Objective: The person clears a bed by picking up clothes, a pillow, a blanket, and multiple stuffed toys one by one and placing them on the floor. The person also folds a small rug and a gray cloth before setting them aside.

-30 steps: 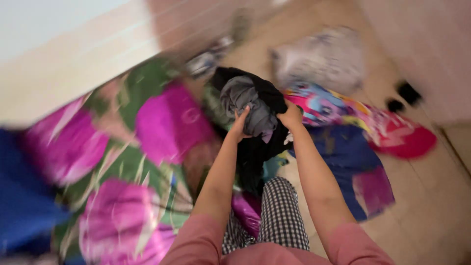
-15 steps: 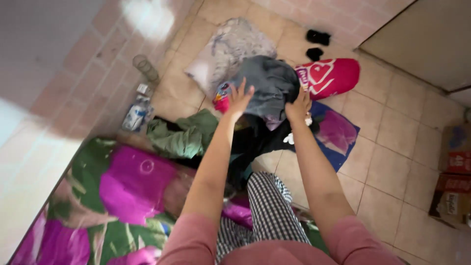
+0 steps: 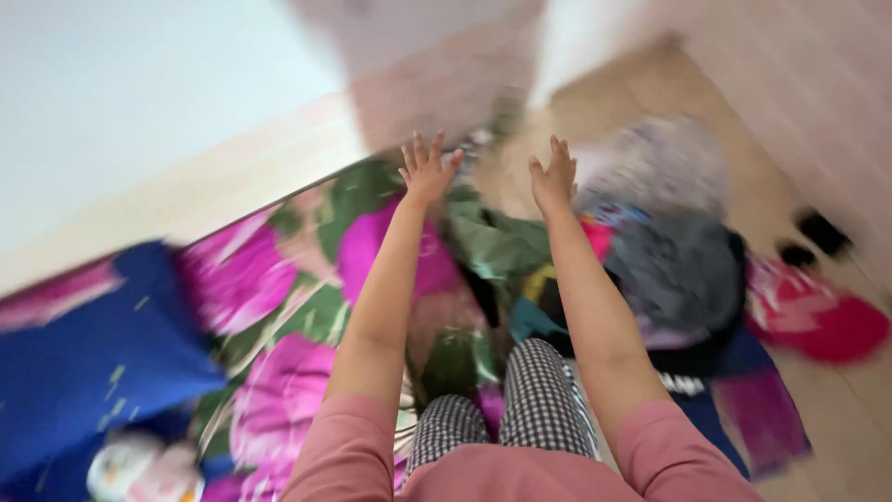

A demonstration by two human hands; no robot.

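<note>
Now both arms are stretched out, left hand point(image 3: 426, 170) and right hand point(image 3: 555, 177) spread wide and holding nothing. A grey garment point(image 3: 676, 270) lies on the clothes pile just right of the right forearm (picture badly blurred). Reaching for it calls for a lower, steadier hand and a full-palm grab.

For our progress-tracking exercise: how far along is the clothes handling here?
Done, it seems: the grey garment lies on the floor pile, out of both hands. In hand: nothing; the left hand and right hand are raised, fingers spread, with no grip. Left: the green garment and other clothes lie loose beside the floral mattress.
</note>
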